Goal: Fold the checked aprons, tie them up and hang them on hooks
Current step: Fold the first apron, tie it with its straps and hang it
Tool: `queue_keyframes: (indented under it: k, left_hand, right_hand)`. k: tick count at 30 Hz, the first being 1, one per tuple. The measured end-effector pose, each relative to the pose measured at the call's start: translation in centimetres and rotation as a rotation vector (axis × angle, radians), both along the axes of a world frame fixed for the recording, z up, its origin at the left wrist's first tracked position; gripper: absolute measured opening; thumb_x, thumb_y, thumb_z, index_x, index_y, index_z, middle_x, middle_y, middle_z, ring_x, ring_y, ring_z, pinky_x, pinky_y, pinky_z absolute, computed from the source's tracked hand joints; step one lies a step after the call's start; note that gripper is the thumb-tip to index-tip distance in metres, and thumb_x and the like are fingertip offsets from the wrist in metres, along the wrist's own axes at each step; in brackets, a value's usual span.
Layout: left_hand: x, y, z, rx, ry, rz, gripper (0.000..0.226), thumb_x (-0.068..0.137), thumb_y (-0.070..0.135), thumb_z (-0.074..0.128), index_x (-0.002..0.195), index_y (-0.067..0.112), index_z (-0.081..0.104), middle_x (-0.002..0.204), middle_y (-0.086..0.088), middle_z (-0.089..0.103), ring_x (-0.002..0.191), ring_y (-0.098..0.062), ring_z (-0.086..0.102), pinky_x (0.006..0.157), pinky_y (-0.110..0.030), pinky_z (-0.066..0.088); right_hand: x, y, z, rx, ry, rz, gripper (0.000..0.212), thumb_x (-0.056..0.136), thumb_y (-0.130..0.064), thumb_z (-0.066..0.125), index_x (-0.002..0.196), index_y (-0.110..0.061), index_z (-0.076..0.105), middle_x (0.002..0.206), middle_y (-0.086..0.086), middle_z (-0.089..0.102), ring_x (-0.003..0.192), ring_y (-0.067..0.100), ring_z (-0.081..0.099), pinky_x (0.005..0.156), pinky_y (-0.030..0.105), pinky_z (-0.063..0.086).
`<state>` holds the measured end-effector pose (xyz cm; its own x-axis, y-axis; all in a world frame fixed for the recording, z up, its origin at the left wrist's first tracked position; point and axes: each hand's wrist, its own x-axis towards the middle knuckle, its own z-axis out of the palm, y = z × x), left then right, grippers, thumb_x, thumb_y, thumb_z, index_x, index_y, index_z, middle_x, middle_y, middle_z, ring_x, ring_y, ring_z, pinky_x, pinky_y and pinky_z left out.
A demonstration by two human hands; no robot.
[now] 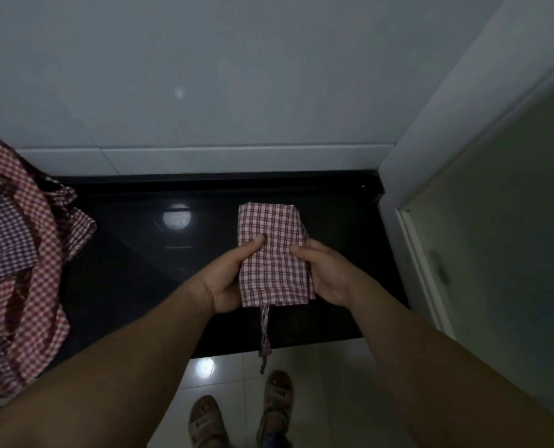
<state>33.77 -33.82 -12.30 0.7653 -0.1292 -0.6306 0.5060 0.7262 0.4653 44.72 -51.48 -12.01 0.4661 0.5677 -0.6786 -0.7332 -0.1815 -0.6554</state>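
A red-and-white checked apron (270, 234), folded into a narrow upright rectangle, is held above the black glossy counter (159, 260). My left hand (233, 279) grips its left edge, thumb on the front of the cloth. My right hand (325, 273) grips the right edge, thumb also on the front. One apron tie (265, 337) hangs down from the bottom edge past the counter's front.
A heap of several unfolded checked aprons (20, 253), red and purple, lies on the counter's left end. A white tiled wall (204, 92) stands behind, a white door frame (430, 150) to the right. My sandalled feet (243, 412) stand on the pale tiled floor.
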Motion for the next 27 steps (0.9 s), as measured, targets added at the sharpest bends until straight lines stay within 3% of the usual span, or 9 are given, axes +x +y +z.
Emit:
queue_keyframes:
  k: [5, 10, 12, 16, 19, 21, 23, 25, 27]
  left_hand:
    - [0.7, 0.6, -0.6, 0.275, 0.032, 0.106, 0.039, 0.096, 0.025, 0.072, 0.131, 0.009, 0.066, 0.124, -0.015, 0.074, 0.113, -0.030, 0.073, 0.101, -0.050, 0.056]
    - [0.9, -0.7, -1.4, 0.703, -0.027, 0.185, 0.022, 0.093, 0.022, 0.079, 0.113, 0.015, 0.072, 0.107, -0.002, 0.080, 0.095, -0.015, 0.078, 0.072, -0.023, 0.061]
    - [0.8, -0.6, -2.1, 0.855, -0.017, 0.175, 0.026, 0.092, 0.032, 0.080, 0.112, 0.019, 0.071, 0.105, 0.005, 0.078, 0.097, -0.016, 0.076, 0.076, -0.026, 0.062]
    - [0.5, 0.4, -3.4, 1.508, 0.184, -0.177, 0.058, 0.085, 0.069, 0.069, 0.117, 0.021, 0.061, 0.113, 0.002, 0.072, 0.105, -0.023, 0.066, 0.087, -0.040, 0.056]
    - [0.3, 0.7, -3.1, 1.622, 0.246, -0.137, 0.069, 0.078, 0.071, 0.074, 0.117, 0.020, 0.048, 0.121, -0.007, 0.061, 0.113, -0.028, 0.058, 0.091, -0.045, 0.052]
    - [-0.3, 0.8, -2.7, 1.805, 0.157, -0.050, 0.068, 0.080, 0.065, 0.076, 0.123, 0.023, 0.046, 0.124, -0.006, 0.052, 0.116, -0.026, 0.050, 0.096, -0.046, 0.046]
    - [-1.3, 1.2, -2.5, 1.940, -0.103, -0.005, 0.045, 0.089, 0.050, 0.073, 0.120, 0.026, 0.052, 0.119, -0.002, 0.050, 0.111, -0.022, 0.047, 0.095, -0.043, 0.045]
    - [-2.4, 1.7, -2.9, 1.860, -0.409, -0.120, 0.018, 0.096, 0.035, 0.069, 0.109, 0.025, 0.061, 0.109, 0.003, 0.057, 0.102, -0.018, 0.051, 0.090, -0.044, 0.050]
    - [-3.3, 2.0, -3.3, 1.730, -0.529, -0.326, 0.014, 0.098, 0.028, 0.067, 0.112, 0.025, 0.068, 0.107, 0.006, 0.064, 0.103, -0.015, 0.055, 0.089, -0.046, 0.052]
  right_hand:
    - [-0.7, 0.6, -0.1, -0.191, -0.354, 0.043, 0.016, 0.099, -0.034, 0.067, 0.101, -0.018, 0.071, 0.113, 0.002, 0.076, 0.103, 0.017, 0.073, 0.088, 0.034, 0.058]
    - [-1.6, 1.4, -2.2, -0.482, -0.708, 0.026, 0.032, 0.098, -0.042, 0.064, 0.088, -0.012, 0.066, 0.115, 0.004, 0.053, 0.098, 0.015, 0.061, 0.092, 0.037, 0.054]
    - [-1.9, 1.4, -2.4, -0.541, -0.835, 0.044, 0.026, 0.100, -0.037, 0.062, 0.088, -0.014, 0.063, 0.115, 0.003, 0.050, 0.096, 0.012, 0.058, 0.090, 0.032, 0.051]
    - [-2.3, 1.2, -2.2, -0.883, -1.190, 0.128, 0.015, 0.096, -0.032, 0.064, 0.090, -0.027, 0.051, 0.104, -0.005, 0.049, 0.088, 0.014, 0.057, 0.080, 0.041, 0.056]
    - [-4.6, 0.9, -0.2, -0.742, -1.156, 0.096, 0.029, 0.102, -0.044, 0.053, 0.079, -0.028, 0.050, 0.077, -0.007, 0.057, 0.064, 0.010, 0.056, 0.060, 0.037, 0.051]
    - [-7.7, 0.4, 1.0, -0.636, -1.150, 0.164, 0.042, 0.104, -0.048, 0.050, 0.068, -0.028, 0.048, 0.061, -0.005, 0.055, 0.054, 0.009, 0.054, 0.052, 0.031, 0.043]
    - [-11.0, -0.1, 0.8, -0.573, -1.129, 0.259, 0.044, 0.102, -0.049, 0.055, 0.064, -0.027, 0.047, 0.058, -0.005, 0.054, 0.053, 0.009, 0.054, 0.050, 0.029, 0.040]
    - [-13.7, 0.0, -0.7, -0.580, -1.096, 0.389, 0.034, 0.095, -0.055, 0.062, 0.076, -0.028, 0.056, 0.074, -0.010, 0.060, 0.067, 0.006, 0.058, 0.059, 0.030, 0.048]
    - [-15.4, 0.8, -2.3, -0.635, -1.045, 0.488, 0.032, 0.087, -0.058, 0.067, 0.092, -0.027, 0.059, 0.093, -0.011, 0.060, 0.082, 0.007, 0.059, 0.069, 0.033, 0.053]
